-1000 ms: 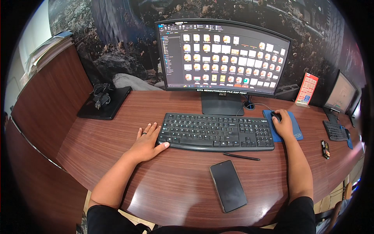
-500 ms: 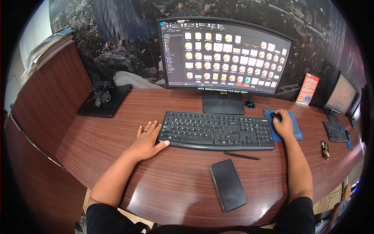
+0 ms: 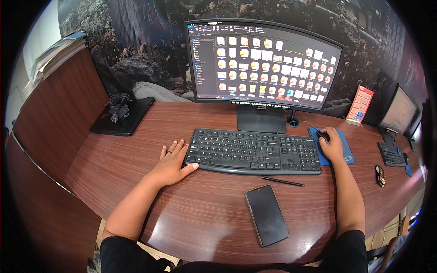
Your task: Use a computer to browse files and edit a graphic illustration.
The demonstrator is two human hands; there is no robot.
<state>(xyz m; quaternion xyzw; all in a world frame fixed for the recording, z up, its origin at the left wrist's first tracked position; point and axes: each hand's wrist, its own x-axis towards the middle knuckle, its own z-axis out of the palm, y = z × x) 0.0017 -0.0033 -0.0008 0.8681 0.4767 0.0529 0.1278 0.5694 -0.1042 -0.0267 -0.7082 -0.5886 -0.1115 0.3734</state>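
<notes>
My left hand (image 3: 173,161) lies flat on the wooden desk with its fingers spread, its thumb at the lower left corner of the black keyboard (image 3: 255,152). My right hand (image 3: 331,145) rests curled over a dark mouse (image 3: 323,134) on a blue mouse pad (image 3: 344,148). A large curved monitor (image 3: 264,63) behind the keyboard shows rows of file icons. Below the keyboard lie a thin black pen (image 3: 282,181) and a dark smartphone (image 3: 266,216).
At left, a closed black laptop (image 3: 136,113) carries coiled cables (image 3: 119,109), beside a wooden partition (image 3: 50,104) with stacked papers. At right stand a red card (image 3: 360,102), a second monitor (image 3: 396,113) and keyboard (image 3: 391,154); a small dark box (image 3: 380,175) lies near them.
The scene has shifted very slightly up in the picture. Both hands keep their places, the left by the keyboard and the right on the mouse.
</notes>
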